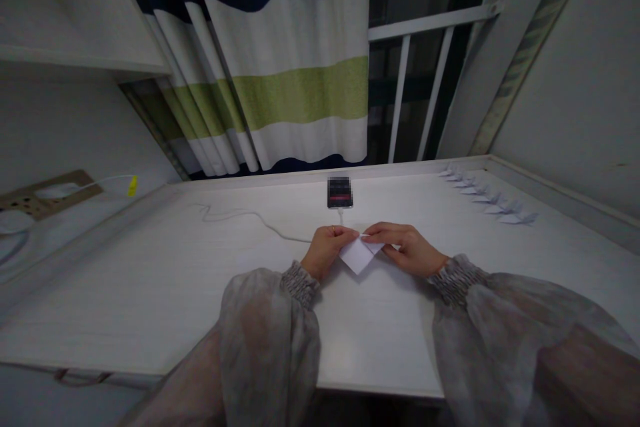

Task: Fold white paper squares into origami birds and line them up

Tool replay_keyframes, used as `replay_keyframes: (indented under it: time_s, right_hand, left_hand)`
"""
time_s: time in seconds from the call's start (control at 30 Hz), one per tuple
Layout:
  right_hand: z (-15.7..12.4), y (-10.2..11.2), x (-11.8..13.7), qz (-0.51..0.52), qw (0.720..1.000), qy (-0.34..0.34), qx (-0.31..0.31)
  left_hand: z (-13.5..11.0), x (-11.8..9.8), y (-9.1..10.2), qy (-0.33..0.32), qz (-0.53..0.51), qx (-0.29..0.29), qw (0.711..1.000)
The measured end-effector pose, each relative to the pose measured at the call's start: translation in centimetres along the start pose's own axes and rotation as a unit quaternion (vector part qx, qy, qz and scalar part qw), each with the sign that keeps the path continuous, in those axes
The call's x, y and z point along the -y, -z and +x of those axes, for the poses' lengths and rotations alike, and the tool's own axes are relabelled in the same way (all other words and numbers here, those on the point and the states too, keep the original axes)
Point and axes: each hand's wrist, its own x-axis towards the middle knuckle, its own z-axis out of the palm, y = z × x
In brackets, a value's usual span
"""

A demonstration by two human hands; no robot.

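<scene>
A small folded sheet of white paper (pixel 357 257) is between my hands, just above the desk, with one corner pointing toward me. My left hand (pixel 327 248) pinches its upper left edge between thumb and fingers; a ring shows on one finger. On the other side, my right hand (pixel 407 248) grips the upper right part, its fingers reaching over the top edge and the thumb beneath. A crease and a folded flap show near the right fingers. Part of the paper is hidden under the fingertips.
Beyond my hands a phone (pixel 340 192) lies plugged into a white cable (pixel 250 215) that runs left. Several folded paper cranes (pixel 493 200) stand in a row at the back right of the white desk (pixel 150 293). Behind hangs a striped curtain (pixel 300 93); a power strip (pixel 45 197) is at left.
</scene>
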Motion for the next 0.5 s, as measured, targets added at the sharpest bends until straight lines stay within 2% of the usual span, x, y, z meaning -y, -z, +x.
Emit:
replay_keyframes:
  time_s: [0.1,0.23,0.3,0.5]
  right_hand:
    - [0.2,0.1,0.1,0.088,0.995,-0.050,0.027]
    - [0.5,-0.2,0.0,0.154,0.966,-0.206,-0.001]
    - [0.6,-0.6,-0.2,0.174,0.949,-0.263,0.005]
    - [0.7,-1.0,-0.4,0.233,0.922,-0.309,0.008]
  left_hand:
    - [0.1,0.1,0.2,-0.021,0.025,-0.022,0.999]
    - [-0.1,0.1,0.0,-0.032,0.060,-0.008,0.998]
    - [-0.3,0.0,-0.3,-0.036,0.081,-0.007,0.996]
    - [-0.5,0.0,-0.4,-0.040,0.103,-0.002,0.994]
